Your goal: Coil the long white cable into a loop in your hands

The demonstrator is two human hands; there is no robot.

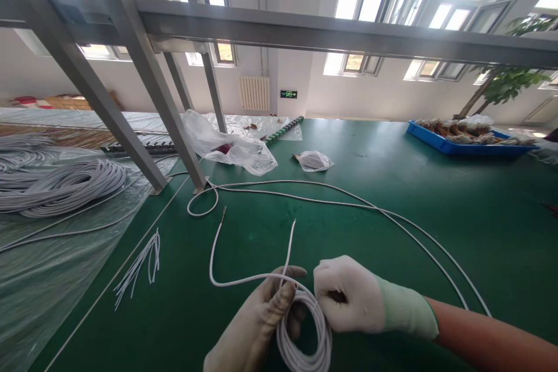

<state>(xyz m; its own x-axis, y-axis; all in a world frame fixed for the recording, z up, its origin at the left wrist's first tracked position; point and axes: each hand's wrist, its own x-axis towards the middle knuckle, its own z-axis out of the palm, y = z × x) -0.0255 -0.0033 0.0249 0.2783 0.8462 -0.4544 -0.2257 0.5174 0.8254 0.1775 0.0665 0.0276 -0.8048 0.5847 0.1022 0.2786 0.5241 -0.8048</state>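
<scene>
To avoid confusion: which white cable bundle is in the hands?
The small coil, gripped by both hands; the big bundle lies untouched on plastic sheeting at far left.

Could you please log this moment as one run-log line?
left hand: grips cable coil | right hand: pinches coil top | loose ends: on green table

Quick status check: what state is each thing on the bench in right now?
Left hand: gloved, gripping the small cable coil.
Right hand: gloved, pinching the same coil.
Small cable coil: wound, two loose ends sticking out.
Long cable: uncoiled, trailing across the green table.
Large cable bundle: coiled, on plastic sheet.
Plastic bag: crumpled, open.
Blue tray: filled.
</scene>
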